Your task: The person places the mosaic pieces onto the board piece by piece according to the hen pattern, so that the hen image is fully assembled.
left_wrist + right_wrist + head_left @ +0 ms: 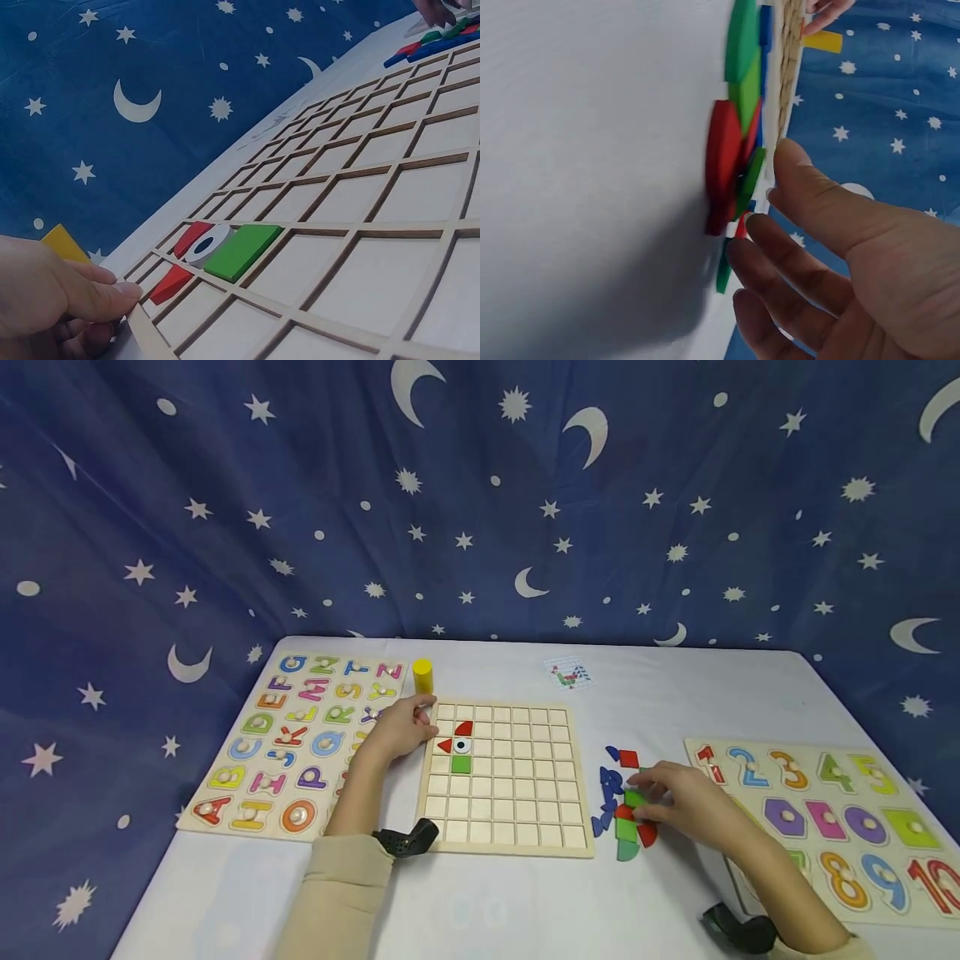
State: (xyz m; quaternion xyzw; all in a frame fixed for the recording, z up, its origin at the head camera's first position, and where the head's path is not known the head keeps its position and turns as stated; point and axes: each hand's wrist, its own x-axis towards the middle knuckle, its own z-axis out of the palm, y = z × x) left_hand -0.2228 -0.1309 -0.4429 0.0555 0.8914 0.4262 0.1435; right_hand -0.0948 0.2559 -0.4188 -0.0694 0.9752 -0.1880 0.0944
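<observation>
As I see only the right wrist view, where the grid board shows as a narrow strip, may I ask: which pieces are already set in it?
Observer: The grid board holds four: a red quarter-circle, a red triangle, a round white piece with a black dot, and a green square.

Operator: Thank you. Is there something beyond the far edge of the board?

Observer: Yes, a small picture card with a coloured figure, near the board's far right corner.

Operator: And to the right of the loose pieces, what is lying?

Observer: A number puzzle board, with the person's right forearm passing over part of it.
</observation>
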